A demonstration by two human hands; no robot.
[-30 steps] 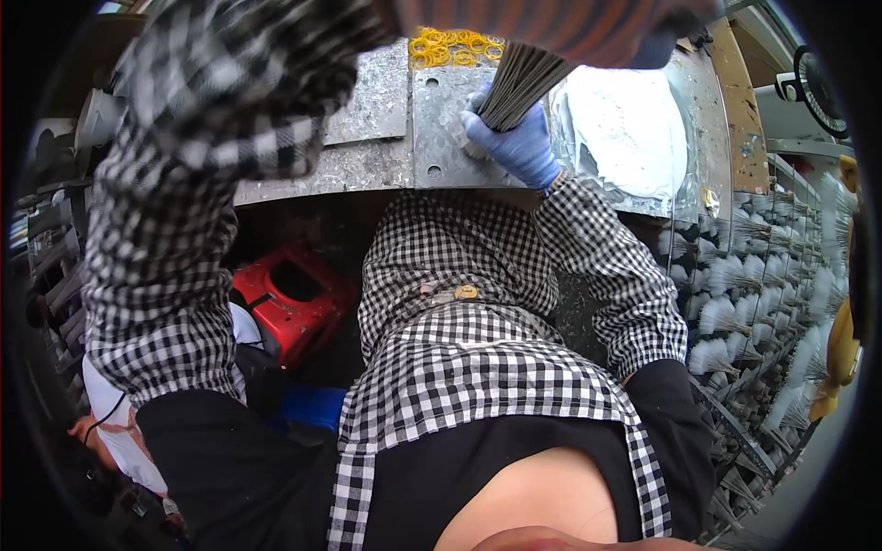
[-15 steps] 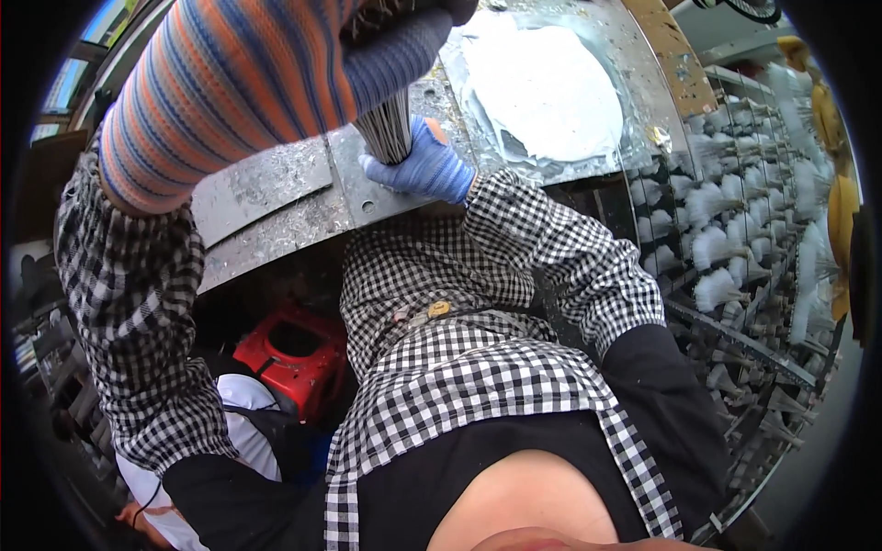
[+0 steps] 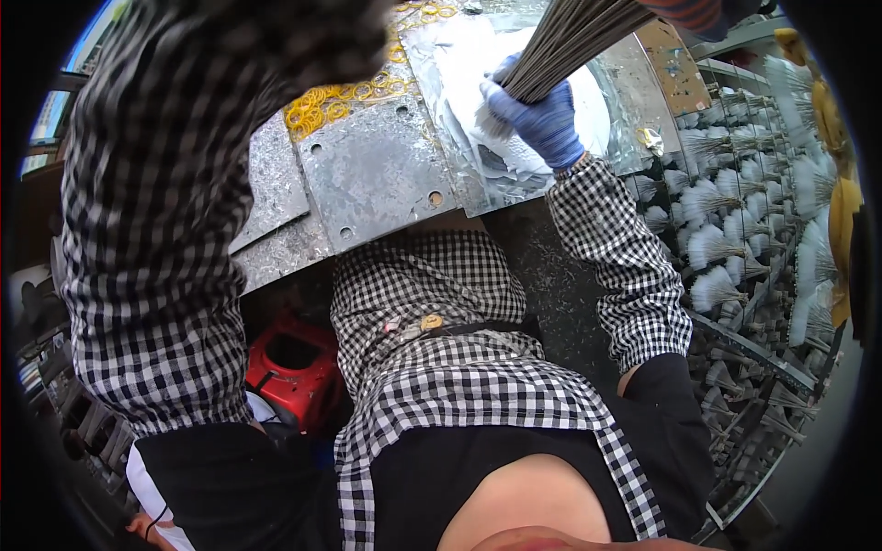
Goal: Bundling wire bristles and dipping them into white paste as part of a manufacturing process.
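Note:
My right hand (image 3: 542,119), in a blue knit glove, is closed round the lower end of a thick bundle of thin grey strands (image 3: 588,41). Pale tips fan out below the fist, over the near left part of a white paste patch (image 3: 588,101) on a smeared glass-like sheet; whether they touch it I cannot tell. The bundle slants up to the right and leaves the top edge. There my left hand (image 3: 694,14), in an orange-and-blue striped glove with dark fingertips, grips its upper part, mostly cut off. My left sleeve (image 3: 165,230) looms blurred over the left side.
Yellow rubber bands (image 3: 331,108) lie heaped behind a grey metal plate (image 3: 377,170) with holes. At right, a rack (image 3: 772,317) holds many white-tufted bundles. A red plastic stool (image 3: 299,363) stands under the table's left side. Part of another person (image 3: 152,505) shows at lower left.
Both hands have carried the bundle rightward, from above the metal plate to above the white paste. It now tilts instead of standing nearly upright. My left sleeve has swung up, uncovering the rubber bands.

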